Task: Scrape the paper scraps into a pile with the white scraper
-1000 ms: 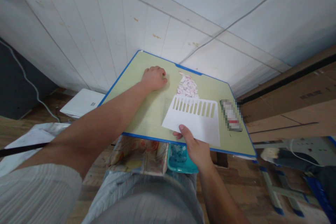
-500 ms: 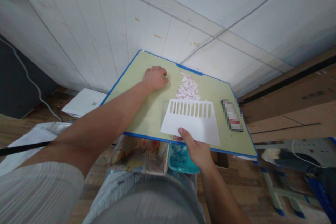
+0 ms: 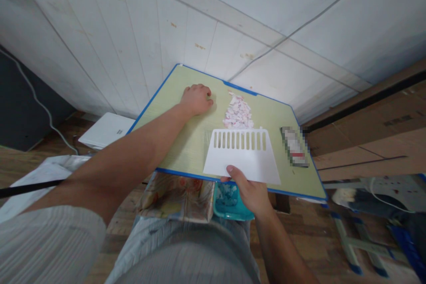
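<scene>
My left hand (image 3: 196, 99) rests on the left part of the yellow-green tabletop (image 3: 166, 93), its fingers loosely bent and the thumb apart from them. Nothing shows in it. Near the table's front edge, my right hand (image 3: 248, 191) grips a white slotted plastic panel (image 3: 241, 159), thumb on top and fingers underneath. The panel widens toward me, with a row of slots along its far side. Just beyond that side lies a heap of small white paper-like scraps (image 3: 238, 111) with reddish marks. How the panel meets the tabletop is hard to tell.
A blurred-out flat item (image 3: 295, 146) lies at the table's right side. Below the front edge are a turquoise tub (image 3: 229, 204) and a patterned fabric-like item (image 3: 179, 199). A white wall (image 3: 186, 31) stands behind, cardboard boxes (image 3: 376, 128) to the right.
The panel's slotted side has shifted slightly toward me and to the left, away from the heap. The left hand has stayed in place.
</scene>
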